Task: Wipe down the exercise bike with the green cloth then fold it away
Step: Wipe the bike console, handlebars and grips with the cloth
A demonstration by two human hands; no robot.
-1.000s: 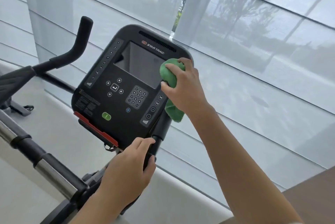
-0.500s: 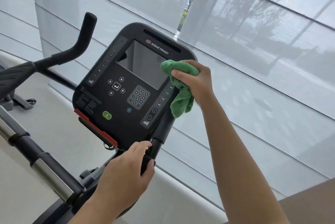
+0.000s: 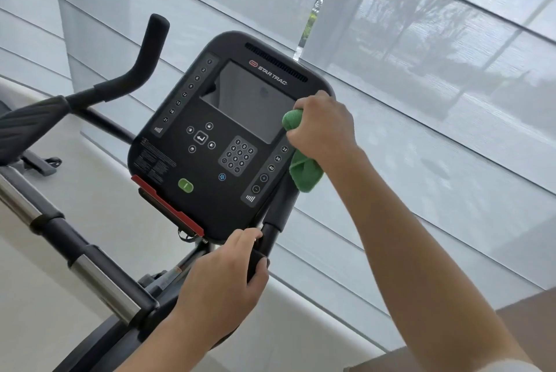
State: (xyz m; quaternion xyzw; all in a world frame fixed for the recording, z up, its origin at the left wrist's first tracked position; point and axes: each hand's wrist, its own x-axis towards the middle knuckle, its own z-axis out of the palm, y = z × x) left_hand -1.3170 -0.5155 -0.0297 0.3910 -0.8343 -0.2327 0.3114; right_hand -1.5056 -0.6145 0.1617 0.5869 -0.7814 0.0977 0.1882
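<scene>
The right hand (image 3: pixel 323 127) presses a bunched green cloth (image 3: pixel 302 168) against the black exercise-bike console's (image 3: pixel 210 143) right edge, arm outstretched. The left hand (image 3: pixel 222 284) is wrapped around the black handlebar (image 3: pixel 267 239) below. The cloth's loose end hangs crumpled.

Pale floor (image 3: pixel 45 296) carries exercise bike (image 3: pixel 126 305) frame.

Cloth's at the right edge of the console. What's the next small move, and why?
Probably sweep the right hand leftward, dragging the green cloth across the screen. The cloth sits bunched at the console's right edge, and the left hand grips the handlebar below, bracing the bike.
</scene>
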